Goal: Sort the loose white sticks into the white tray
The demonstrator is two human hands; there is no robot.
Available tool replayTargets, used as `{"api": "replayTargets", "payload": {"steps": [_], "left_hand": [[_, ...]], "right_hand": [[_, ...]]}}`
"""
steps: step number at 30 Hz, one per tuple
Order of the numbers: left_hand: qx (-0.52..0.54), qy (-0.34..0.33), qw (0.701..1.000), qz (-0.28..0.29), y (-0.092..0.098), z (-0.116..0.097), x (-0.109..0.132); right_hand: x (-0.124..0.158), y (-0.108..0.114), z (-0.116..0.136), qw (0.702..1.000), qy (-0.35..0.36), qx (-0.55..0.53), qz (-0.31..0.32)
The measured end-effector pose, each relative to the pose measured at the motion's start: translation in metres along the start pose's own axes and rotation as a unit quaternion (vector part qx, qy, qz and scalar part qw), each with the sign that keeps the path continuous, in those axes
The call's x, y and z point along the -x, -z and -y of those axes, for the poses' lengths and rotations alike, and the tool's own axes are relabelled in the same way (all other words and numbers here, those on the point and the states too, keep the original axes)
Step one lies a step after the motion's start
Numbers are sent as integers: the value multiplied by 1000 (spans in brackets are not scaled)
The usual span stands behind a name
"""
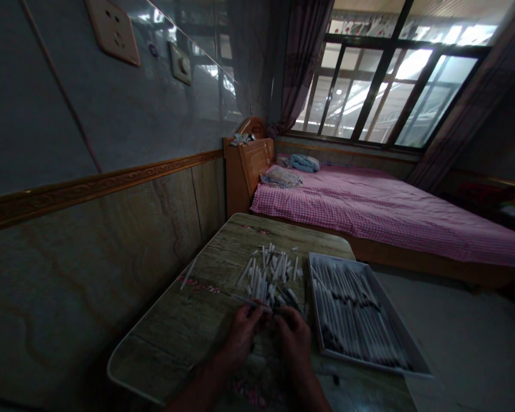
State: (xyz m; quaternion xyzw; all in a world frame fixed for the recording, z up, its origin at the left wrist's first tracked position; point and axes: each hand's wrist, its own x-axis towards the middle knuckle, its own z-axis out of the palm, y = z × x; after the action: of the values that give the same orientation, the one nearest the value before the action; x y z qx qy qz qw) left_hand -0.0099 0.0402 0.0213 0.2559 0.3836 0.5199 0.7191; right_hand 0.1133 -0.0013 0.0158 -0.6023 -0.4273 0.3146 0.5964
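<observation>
- Left hand: grip pinched on a thin white plastic tube, held level just above the wood-patterned tabletop.
- The tube looks light, stiff and smooth, so it is best pinched mid-length.
- Right hand: fingers curled beside the tube's end; I cannot tell whether the grip is closed.
- Shallow grey tray lies just right.

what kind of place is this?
Looks like a home bedroom doubling as a workspace: a bed with a pink checked sheet, a curtained window, and a small table bearing loose white tubes beside a tray of them.
</observation>
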Motion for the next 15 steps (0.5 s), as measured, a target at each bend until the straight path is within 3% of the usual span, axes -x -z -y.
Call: {"api": "replayTargets", "payload": {"steps": [15], "left_hand": [[35,21,999,-1,4,-3,1]], "right_hand": [[0,1,-2,1000,7,8,0]]}}
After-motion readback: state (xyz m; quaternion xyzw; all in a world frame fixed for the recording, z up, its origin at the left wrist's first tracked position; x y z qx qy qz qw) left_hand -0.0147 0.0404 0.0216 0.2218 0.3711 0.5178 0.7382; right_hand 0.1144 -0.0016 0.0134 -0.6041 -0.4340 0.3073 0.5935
